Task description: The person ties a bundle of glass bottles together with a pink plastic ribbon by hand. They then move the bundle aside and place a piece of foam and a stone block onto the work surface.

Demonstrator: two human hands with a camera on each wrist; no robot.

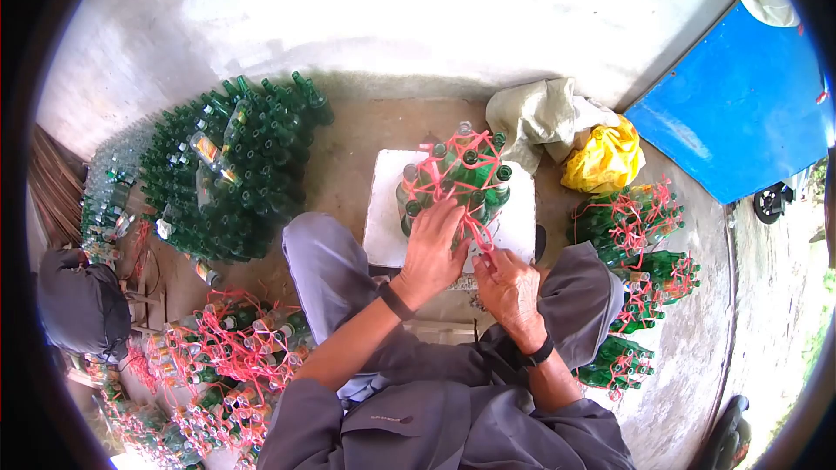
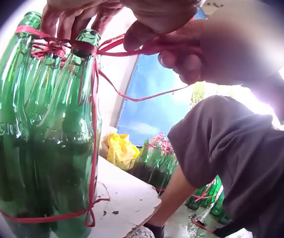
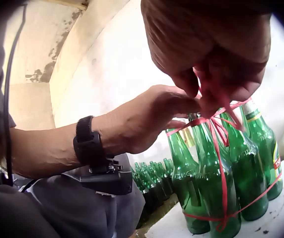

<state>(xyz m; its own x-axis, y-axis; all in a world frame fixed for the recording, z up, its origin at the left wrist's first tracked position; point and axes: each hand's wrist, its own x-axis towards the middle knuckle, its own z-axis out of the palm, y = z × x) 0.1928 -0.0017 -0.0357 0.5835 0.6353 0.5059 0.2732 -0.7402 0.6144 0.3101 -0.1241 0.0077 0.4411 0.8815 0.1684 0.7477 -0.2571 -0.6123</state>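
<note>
A bundle of green bottles (image 1: 470, 176) stands upright on a white block (image 1: 387, 209), with red cord (image 2: 93, 144) round the necks and lower bodies. The left hand (image 1: 431, 248) lies at the near bottle necks, its fingers over the cord there. Just right of it, the right hand (image 1: 508, 285) pinches red strands between thumb and curled fingers. In the right wrist view the right hand (image 3: 211, 59) grips the cord above the bottles (image 3: 214, 178); the left hand (image 3: 147, 116) reaches the necks from behind. Strands run between the necks and the right hand in the left wrist view.
Many loose green bottles (image 1: 261, 148) stand at the back left. Tied bundles lie at the lower left (image 1: 235, 339) and right (image 1: 627, 296). A yellow bag (image 1: 605, 157) and pale sack (image 1: 531, 117) sit at the back right, near a blue board (image 1: 736, 104).
</note>
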